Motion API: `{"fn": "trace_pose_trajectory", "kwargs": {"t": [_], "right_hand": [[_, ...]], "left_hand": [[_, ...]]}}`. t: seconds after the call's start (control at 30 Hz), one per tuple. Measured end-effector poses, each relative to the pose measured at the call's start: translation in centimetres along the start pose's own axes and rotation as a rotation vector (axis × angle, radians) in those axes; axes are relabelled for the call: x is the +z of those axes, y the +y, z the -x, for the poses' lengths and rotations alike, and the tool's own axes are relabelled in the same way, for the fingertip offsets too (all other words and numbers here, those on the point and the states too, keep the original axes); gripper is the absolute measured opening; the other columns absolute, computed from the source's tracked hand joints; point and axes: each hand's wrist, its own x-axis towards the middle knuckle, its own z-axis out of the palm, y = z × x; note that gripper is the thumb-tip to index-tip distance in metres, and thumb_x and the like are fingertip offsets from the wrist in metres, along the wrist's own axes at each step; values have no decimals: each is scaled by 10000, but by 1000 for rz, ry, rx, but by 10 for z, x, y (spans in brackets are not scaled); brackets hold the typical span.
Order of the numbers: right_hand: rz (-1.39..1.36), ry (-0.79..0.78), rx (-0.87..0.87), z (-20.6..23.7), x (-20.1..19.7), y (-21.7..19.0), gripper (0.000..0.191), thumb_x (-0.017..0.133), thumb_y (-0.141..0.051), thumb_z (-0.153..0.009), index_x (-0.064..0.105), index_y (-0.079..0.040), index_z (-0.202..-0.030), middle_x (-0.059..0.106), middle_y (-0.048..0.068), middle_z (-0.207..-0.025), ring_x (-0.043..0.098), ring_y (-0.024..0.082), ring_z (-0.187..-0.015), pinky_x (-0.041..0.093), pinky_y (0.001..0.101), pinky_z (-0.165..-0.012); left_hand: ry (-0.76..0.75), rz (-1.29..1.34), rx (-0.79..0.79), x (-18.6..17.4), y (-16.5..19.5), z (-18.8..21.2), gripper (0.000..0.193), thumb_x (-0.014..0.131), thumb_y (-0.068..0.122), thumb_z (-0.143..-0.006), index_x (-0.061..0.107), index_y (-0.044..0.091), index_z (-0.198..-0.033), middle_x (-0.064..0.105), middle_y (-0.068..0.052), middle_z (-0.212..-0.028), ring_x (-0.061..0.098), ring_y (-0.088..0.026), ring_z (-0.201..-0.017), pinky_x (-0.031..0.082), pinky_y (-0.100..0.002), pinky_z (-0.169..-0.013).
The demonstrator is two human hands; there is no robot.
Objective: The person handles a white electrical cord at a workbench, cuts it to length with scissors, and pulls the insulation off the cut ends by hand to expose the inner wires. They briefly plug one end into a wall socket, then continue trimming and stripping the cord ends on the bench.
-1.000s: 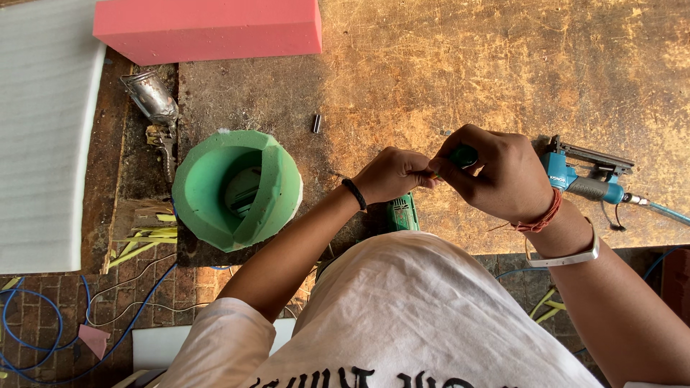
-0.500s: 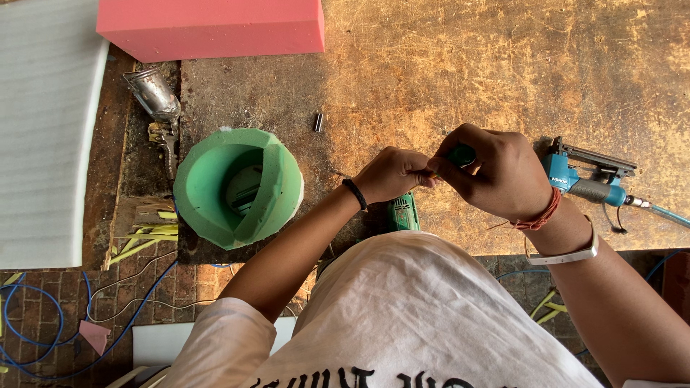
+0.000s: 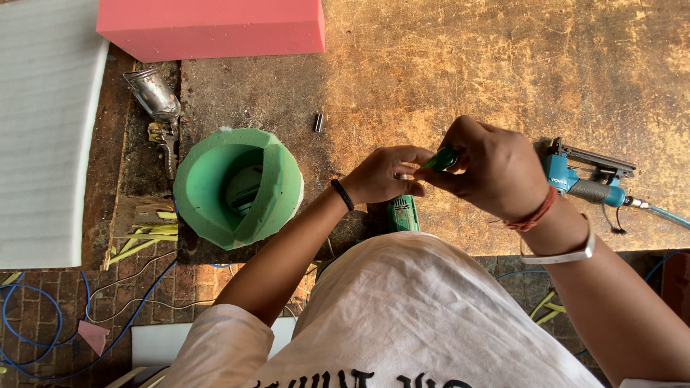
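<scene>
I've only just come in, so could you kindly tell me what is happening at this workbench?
A person in a white shirt stands over a worn wooden bench, both hands raised together. The left hand and right hand pinch a small green object between the fingertips. Below the hands lies a green power tool. A green foam tub sits to the left, a blue staple gun to the right, a pink foam block at the far edge.

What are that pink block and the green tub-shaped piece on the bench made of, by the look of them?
The pink block looks like upholstery foam: matte, with soft, square-cut edges. The green tub-shaped piece seems to be foam too, with thick, matte, porous-looking walls and rough-cut rims. Neither shines like plastic, though the picture cannot settle it.
</scene>
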Motion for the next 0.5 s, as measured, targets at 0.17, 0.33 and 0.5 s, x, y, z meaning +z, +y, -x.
{"fn": "trace_pose_trajectory", "kwargs": {"t": [0.17, 0.33, 0.5], "right_hand": [[-467, 15, -231, -7, -1, -9, 435, 807, -267, -850, 607, 3, -1127, 738, 62, -865, 753, 158, -688, 604, 260, -565], [-399, 75, -301, -9, -13, -8, 241, 722, -116, -921, 672, -19, -1136, 754, 67, -833, 770, 173, -725, 615, 256, -597], [7, 33, 8, -15, -3, -14, 487, 870, -406, -817, 669, 9, -975, 750, 72, -760, 757, 171, -675, 572, 282, -560]], "left_hand": [[62, -169, -333, 3, -4, 2, 122, 778, 148, -917, 729, 92, -1014, 761, -33, -970, 777, -149, -890, 658, -332, -780], [-60, -97, -260, -7, -10, 5, 151, 723, 72, -943, 730, 98, -1091, 752, -21, -963, 781, -159, -898, 647, -329, -803], [119, 62, -337, 4, -7, 6, 171, 770, 138, -920, 649, 105, -1035, 723, -2, -918, 789, -120, -872, 673, -308, -732]]}}
